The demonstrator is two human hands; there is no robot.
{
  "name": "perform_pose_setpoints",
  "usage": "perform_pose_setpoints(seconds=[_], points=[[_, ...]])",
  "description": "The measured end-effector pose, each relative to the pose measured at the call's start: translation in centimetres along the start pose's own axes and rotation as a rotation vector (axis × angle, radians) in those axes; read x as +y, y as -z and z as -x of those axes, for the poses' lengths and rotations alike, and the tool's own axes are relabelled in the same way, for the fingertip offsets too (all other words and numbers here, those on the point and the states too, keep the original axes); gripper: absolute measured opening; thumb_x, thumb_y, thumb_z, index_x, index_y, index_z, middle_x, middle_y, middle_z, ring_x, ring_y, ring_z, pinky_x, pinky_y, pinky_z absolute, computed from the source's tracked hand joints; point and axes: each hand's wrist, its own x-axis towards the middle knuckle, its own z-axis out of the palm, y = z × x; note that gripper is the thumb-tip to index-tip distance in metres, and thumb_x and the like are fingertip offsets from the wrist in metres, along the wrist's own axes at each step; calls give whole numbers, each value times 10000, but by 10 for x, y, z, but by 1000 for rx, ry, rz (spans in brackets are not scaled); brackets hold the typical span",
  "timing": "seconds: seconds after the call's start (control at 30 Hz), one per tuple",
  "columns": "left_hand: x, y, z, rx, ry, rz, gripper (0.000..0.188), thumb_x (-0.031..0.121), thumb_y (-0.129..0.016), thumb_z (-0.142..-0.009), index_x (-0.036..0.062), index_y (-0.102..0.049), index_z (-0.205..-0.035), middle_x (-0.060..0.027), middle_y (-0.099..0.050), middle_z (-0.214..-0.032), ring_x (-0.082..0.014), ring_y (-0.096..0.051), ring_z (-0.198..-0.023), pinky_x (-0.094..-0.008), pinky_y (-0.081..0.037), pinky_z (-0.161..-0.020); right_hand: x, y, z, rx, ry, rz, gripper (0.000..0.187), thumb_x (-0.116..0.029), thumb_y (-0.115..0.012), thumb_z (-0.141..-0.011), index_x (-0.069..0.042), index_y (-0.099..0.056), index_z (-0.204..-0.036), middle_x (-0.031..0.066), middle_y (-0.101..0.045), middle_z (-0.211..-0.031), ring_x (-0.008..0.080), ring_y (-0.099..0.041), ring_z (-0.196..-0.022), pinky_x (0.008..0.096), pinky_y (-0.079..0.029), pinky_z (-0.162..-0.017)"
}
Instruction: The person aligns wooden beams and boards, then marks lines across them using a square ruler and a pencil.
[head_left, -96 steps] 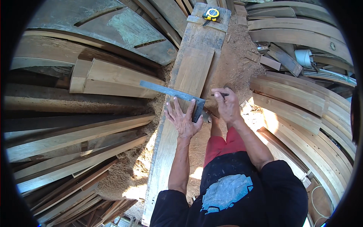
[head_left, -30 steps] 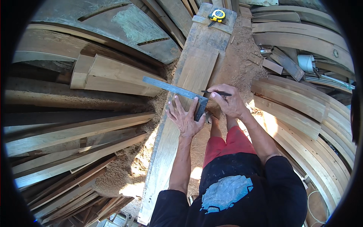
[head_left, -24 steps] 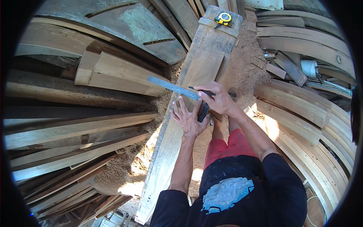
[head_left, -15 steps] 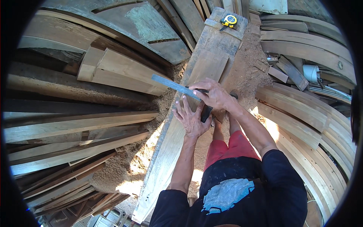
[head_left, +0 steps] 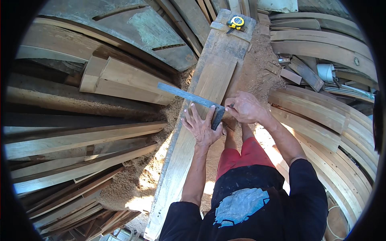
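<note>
A try square (head_left: 185, 94) lies across a long wooden board (head_left: 217, 78), its steel blade reaching past the board's left edge and its dark stock along the right edge. My left hand (head_left: 204, 130) holds it there, fingers spread over the board near the blade and thumb against the stock. Just right of the square's corner is my right hand (head_left: 247, 109), closed in a pinch on a thin dark pencil-like stick (head_left: 230, 106), mostly hidden by the fingers. Its tip is close to the board's right edge; whether it touches, I cannot tell.
A yellow and black tape measure (head_left: 236, 22) rests at the far end of the worn workbench (head_left: 229, 44). Stacked planks (head_left: 80, 134) crowd the left, with more boards (head_left: 309, 116) on the right. Sawdust (head_left: 257, 64) covers the floor, and a white bucket (head_left: 325, 72) stands at right.
My right hand has moved right and toward me, from over the blade to beside the square's corner, uncovering the blade. My left hand stays on the square.
</note>
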Motion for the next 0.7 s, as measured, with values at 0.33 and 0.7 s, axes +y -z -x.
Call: perform_pose_setpoints(seconds=[0.33, 0.7], points=[[-1, -2, 0, 6, -35, -64, 898, 528, -832, -701, 426, -556, -1550, -330, -154, -1735, -602, -83, -1575, -740, -31, -1234, -11, -137, -2, 495, -515, -382, 363, -288, -556, -1048, 43, -669, -1142, 329, -723, -972, 524, -702, -990, 576, -552, -892], [-83, 27, 151, -162, 252, -234, 1132, 713, -723, -834, 176, -252, -1713, -415, -16, -1715, -595, 28, -1597, -764, 46, -1225, 96, -80, 102, 901, -440, -762, 310, -292, -539, -1134, -35, -650, -1003, -21, -617, -760, 73, -600, -637, 250, -493, -580]])
